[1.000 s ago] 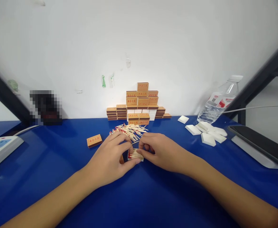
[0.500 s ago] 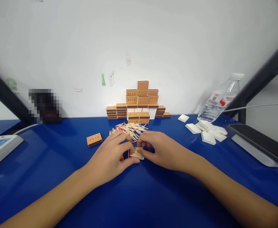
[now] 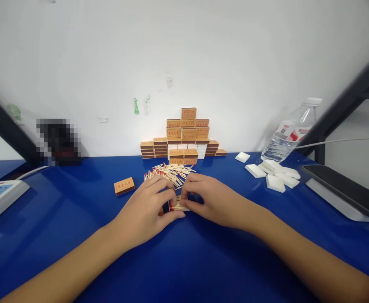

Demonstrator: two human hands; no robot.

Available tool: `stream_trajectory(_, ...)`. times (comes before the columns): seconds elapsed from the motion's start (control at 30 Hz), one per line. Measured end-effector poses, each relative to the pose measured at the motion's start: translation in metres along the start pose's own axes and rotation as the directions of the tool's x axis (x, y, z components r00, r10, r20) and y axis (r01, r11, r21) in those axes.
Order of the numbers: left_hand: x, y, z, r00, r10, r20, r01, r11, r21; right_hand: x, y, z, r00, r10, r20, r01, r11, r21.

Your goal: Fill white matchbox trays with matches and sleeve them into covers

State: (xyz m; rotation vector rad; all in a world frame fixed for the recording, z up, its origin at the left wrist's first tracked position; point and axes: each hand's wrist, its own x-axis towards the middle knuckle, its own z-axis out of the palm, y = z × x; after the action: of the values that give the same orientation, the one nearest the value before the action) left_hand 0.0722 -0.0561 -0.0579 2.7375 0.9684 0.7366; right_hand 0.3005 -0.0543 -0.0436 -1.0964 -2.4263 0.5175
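Note:
A small white matchbox tray full of red-tipped matches [image 3: 175, 207] lies between my hands at the front of the loose pile. My left hand [image 3: 153, 206] is closed around the tray's left end, with the thumb along its near side. Partly hidden under that palm is what looks like a matchbox sleeve. From the right, my right hand [image 3: 206, 200] bends in, its thumb and fingertips pinched at the matches in the tray. Just beyond the hands is a heap of loose matches [image 3: 172, 171]. A closed matchbox [image 3: 124, 186] sits left of my left hand.
Stacked matchboxes [image 3: 188, 132] stand against the wall. Several white trays [image 3: 275, 183] lie at the right, near a tilted water bottle [image 3: 287, 134] and a black phone-like slab [image 3: 345, 187] on a stand. A power strip [image 3: 1, 200] is at the left edge.
My right hand has shifted slightly left over the tray. A dark gap now shows at the tray's left end beside my left fingers. The other things lie as before.

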Motion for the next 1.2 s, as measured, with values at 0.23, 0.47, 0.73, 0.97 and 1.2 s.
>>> stream_trajectory(0.23,0.001,0.003,0.0,1.0,0.007,-0.015,-0.007,1.0,-0.014,0.0,0.003,0.0,0.999,-0.018,0.044,0.016,0.999,0.04)
stream_trajectory(0.47,0.001,0.002,0.001,1.0,0.015,-0.012,-0.015,1.0,-0.004,0.0,0.003,-0.004,0.997,-0.035,0.065,0.029,0.994,0.103)
stream_trajectory(0.73,-0.001,0.004,0.001,1.0,0.001,-0.017,-0.001,1.0,-0.014,-0.002,-0.002,-0.004,0.997,0.004,0.077,-0.011,0.996,0.088)
stream_trajectory(0.97,0.0,0.002,0.002,1.0,-0.006,-0.011,0.006,1.0,-0.018,-0.001,-0.004,-0.003,0.999,-0.021,0.046,0.018,0.998,0.065)
stream_trajectory(1.2,0.0,0.003,0.0,1.0,0.012,-0.019,-0.012,1.0,-0.014,0.004,0.011,-0.016,0.992,0.04,-0.117,-0.036,0.999,0.038)
